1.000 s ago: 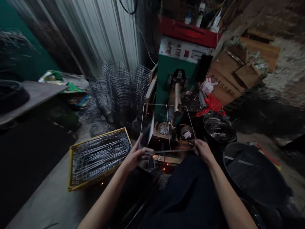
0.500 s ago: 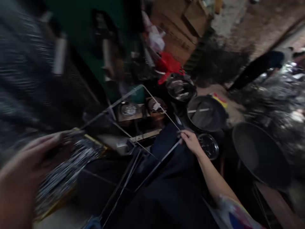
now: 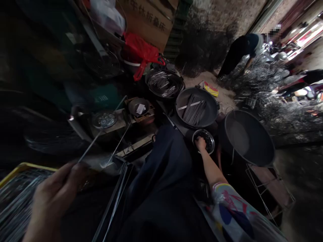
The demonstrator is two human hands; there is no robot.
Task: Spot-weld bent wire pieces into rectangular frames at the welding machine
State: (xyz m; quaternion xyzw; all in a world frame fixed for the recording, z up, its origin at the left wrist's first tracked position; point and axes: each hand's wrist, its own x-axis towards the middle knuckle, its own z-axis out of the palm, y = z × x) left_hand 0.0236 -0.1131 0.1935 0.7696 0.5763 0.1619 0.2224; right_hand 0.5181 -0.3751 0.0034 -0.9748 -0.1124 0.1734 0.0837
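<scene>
My left hand (image 3: 59, 191) is closed on a thin bent metal wire frame (image 3: 90, 147), which slants up and away from my fingers toward the low shelf. Part of the frame is lost against the dark background. My right hand (image 3: 201, 144) reaches into a small shiny metal bowl (image 3: 213, 145) of small dark pieces. Its fingers are bunched and point down; their tips are hidden, so what they touch cannot be made out. My dark-clothed leg (image 3: 169, 158) lies between the two hands. Long wires (image 3: 117, 198) lean beside it.
A yellow-rimmed crate (image 3: 24, 164) of metal wires is at the left. Beyond the bowl stand a black pan (image 3: 213, 101) of dark strips, a basin (image 3: 164, 84) of metal pieces and a large dark basin (image 3: 254, 141). A person (image 3: 236, 53) bends over piled wire.
My right hand has left the wire frame and moved down right into the metal bowl. My left hand still holds the frame. The view has swung to the right.
</scene>
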